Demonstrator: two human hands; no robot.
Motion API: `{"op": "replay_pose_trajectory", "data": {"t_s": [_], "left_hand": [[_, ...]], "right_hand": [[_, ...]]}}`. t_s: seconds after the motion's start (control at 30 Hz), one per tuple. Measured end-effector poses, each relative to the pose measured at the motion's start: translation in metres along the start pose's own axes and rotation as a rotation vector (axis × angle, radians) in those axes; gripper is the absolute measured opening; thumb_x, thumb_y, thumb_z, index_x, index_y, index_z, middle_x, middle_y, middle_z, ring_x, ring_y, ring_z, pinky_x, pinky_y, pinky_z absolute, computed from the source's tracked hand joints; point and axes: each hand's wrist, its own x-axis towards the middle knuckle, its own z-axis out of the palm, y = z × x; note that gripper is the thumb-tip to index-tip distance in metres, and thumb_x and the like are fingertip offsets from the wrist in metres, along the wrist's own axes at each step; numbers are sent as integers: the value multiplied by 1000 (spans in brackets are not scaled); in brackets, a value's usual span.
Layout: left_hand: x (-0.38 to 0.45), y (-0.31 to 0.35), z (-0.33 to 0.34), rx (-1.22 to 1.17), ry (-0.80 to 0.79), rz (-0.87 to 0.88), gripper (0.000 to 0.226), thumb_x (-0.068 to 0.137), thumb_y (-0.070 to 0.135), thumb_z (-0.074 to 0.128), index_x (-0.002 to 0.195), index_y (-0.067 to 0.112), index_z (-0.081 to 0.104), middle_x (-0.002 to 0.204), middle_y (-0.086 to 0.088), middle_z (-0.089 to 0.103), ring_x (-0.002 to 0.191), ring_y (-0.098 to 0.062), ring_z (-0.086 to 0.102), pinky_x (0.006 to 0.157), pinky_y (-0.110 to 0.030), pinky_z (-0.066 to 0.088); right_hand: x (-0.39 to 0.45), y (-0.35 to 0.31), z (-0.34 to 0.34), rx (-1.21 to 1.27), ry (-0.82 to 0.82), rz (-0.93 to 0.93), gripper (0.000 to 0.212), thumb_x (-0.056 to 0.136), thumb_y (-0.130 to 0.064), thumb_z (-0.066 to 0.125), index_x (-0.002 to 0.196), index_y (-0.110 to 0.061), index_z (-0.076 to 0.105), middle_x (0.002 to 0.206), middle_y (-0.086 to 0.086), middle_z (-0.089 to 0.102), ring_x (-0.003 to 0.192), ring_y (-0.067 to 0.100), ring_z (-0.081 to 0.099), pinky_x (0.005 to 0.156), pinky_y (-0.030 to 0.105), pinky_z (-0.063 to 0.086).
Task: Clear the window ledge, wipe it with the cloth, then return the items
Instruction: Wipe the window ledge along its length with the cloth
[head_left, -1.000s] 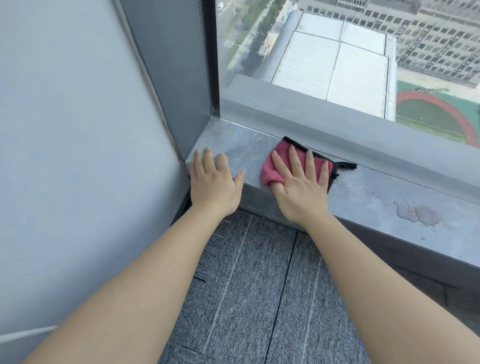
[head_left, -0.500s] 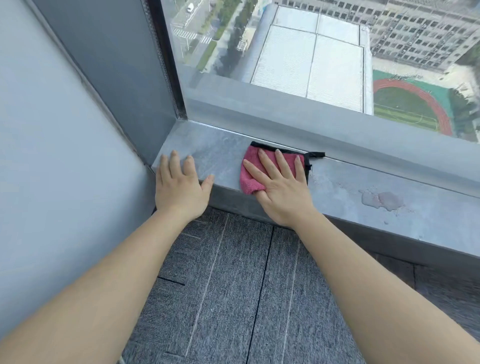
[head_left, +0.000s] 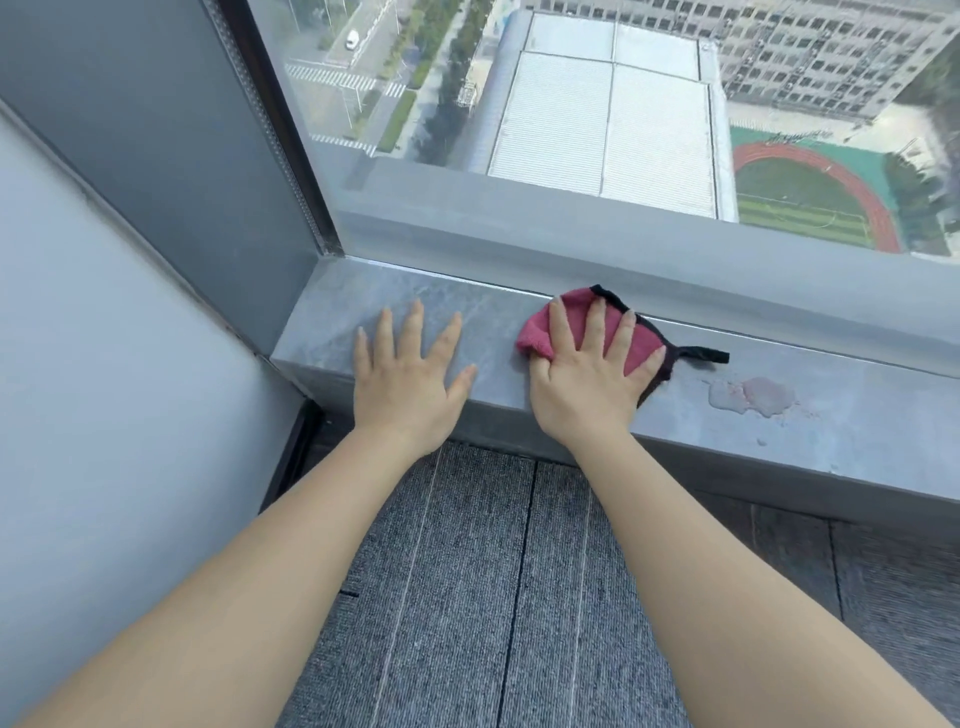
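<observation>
The grey stone window ledge (head_left: 857, 431) runs from the left corner off to the right below the glass. A pink cloth (head_left: 537, 332) with black trim and a black loop lies on it close to the window. My right hand (head_left: 587, 374) presses flat on the cloth with its fingers spread. My left hand (head_left: 405, 371) rests flat on the bare ledge to the left, fingers spread, holding nothing. A pale wet patch (head_left: 753, 397) sits on the ledge just right of the cloth.
A grey wall (head_left: 104, 415) and a dark window frame (head_left: 171, 135) close off the ledge at its left end. Grey carpet tiles (head_left: 493, 597) cover the floor below the ledge. The window pane (head_left: 571, 104) stands directly behind the ledge.
The cloth and my right hand have slid right along the ledge, away from the corner and nearer the wet patch. My left hand has also shifted right on the ledge.
</observation>
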Motion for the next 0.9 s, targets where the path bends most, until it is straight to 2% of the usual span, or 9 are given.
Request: {"op": "replay_pose_trajectory", "data": {"t_s": [0.2,0.33,0.43,0.53,0.67,0.73,0.9], "left_hand": [[-4,1,3,19,11,-18,55,91,51,20,142,37,3,157,-4,-3,143,-30,-9,116,-48,-6],[-5,1,2,5,19,-26,55,91,51,21,142,37,4,157,-3,-2,144,-29,-8,116,-48,-5],[-7,2,4,2,18,-35,55,92,50,20,142,37,3,157,-3,-1,144,-29,-8,116,-48,-5],[-8,2,4,-5,24,-36,54,92,50,20,142,36,3,157,-4,0,143,-30,-6,116,-48,-4],[-10,6,4,-14,15,-39,54,93,47,21,142,34,3,157,-5,-1,143,-31,-5,116,-47,-3],[-11,9,4,-15,17,-43,54,94,45,22,143,33,4,157,-5,0,143,-32,-4,117,-47,-2],[-15,15,2,-50,34,-24,50,94,37,28,142,29,15,157,-6,8,142,-33,3,117,-46,2]], "right_hand": [[-3,1,2,-64,-2,-284,57,94,-38,24,146,-40,-1,159,-5,-10,146,24,-15,112,57,-13],[-16,26,1,-130,-33,-377,63,82,-44,8,145,-45,0,159,-9,-6,147,20,-13,114,52,-13],[-20,40,1,-133,-29,-326,69,75,-47,0,144,-46,0,159,-11,-5,147,21,-12,114,53,-13],[-16,38,0,-64,-7,-141,56,91,-42,15,145,-43,1,159,-8,-7,147,24,-13,113,56,-12],[-5,12,0,21,-4,44,57,95,-36,22,147,-37,-1,160,-1,-10,145,30,-16,111,60,-13],[-2,1,1,21,3,32,58,95,-37,23,147,-35,-2,160,1,-10,145,30,-16,111,61,-13],[-16,13,3,-48,2,-258,57,94,-36,23,147,-39,3,160,-6,-6,147,21,-12,115,53,-12]]}}
